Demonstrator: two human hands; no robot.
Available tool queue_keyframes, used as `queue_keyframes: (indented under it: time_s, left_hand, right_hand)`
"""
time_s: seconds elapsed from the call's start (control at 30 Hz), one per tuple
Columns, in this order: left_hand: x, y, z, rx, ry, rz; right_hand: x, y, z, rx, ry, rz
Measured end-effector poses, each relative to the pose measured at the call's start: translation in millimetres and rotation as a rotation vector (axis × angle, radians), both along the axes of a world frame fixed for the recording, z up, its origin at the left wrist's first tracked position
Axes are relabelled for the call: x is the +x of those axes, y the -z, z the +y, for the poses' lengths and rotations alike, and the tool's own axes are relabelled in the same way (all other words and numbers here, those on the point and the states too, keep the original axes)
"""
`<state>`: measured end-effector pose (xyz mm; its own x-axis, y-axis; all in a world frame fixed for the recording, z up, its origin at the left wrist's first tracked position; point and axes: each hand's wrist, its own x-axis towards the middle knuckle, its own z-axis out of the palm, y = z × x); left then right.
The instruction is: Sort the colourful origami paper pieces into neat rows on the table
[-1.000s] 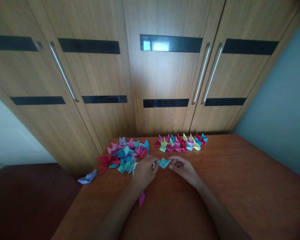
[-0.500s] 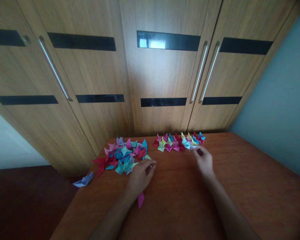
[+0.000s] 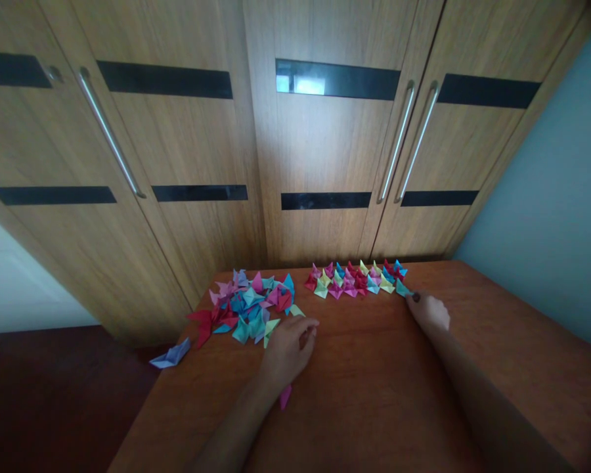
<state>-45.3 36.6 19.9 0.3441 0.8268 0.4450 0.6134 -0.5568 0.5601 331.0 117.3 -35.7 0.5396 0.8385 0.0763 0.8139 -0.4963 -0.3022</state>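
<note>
Near the right end of two rows of folded paper boats (image 3: 349, 282), my right hand (image 3: 429, 313) pinches the edge of a teal paper boat (image 3: 402, 289). That boat stands on the table beside a pale yellow one (image 3: 387, 283). My left hand (image 3: 291, 345) hovers low over the table, with its fingers curled in towards the thumb and nothing visible between them. Beside it lies a loose heap of paper boats (image 3: 250, 299) in blue, red, pink and teal. A pink boat (image 3: 285, 396) is partly hidden under my left wrist.
A lilac paper boat (image 3: 171, 355) sits at the left edge of the brown table (image 3: 364, 387). Behind the table stands a wooden wardrobe (image 3: 320, 144) with metal handles (image 3: 398, 141). A pale blue wall (image 3: 536, 230) rises on the right.
My right hand has moved right along the rows, and a teal boat now shows at the end by its fingertips. The left hand keeps its curled pose. The view has shifted slightly.
</note>
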Motion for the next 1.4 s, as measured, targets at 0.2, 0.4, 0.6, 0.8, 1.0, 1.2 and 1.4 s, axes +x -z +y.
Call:
queue_keyframes:
  time_s: [0.2,0.4,0.6,0.8,1.0,1.2,1.4]
  left_hand:
    - [2.7,-1.8,-4.1,0.003,0.042,0.031]
    - [1.9,-0.3,-4.3,-0.011,0.032,0.048]
    - [1.3,-0.4,-3.4,0.005,0.046,0.038]
    - [0.8,-2.6,-3.4,-0.006,0.013,0.053]
    - [-10.1,-10.0,-1.3,0.044,-0.018,0.039]
    - [-68.3,-30.8,-0.5,0.139,-0.231,0.07]
    - [-173.5,-33.6,-18.3,0.024,-0.659,0.186]
  right_hand:
    - [-9.2,-7.5,10.1,-0.041,0.004,-0.029]
    - [-11.5,-6.6,13.4,-0.052,0.006,-0.022]
    - [-11.0,-4.6,10.2,-0.004,0.017,0.023]
    - [-18.9,0.1,-6.9,0.084,0.028,0.05]
    - [-49.2,5.7,-31.8,0.121,-0.168,0.104]
    - [-67.1,2.0,-41.6,0.075,-0.354,0.116]
    - [-65.4,2.3,-39.7,0.097,-0.36,0.14]
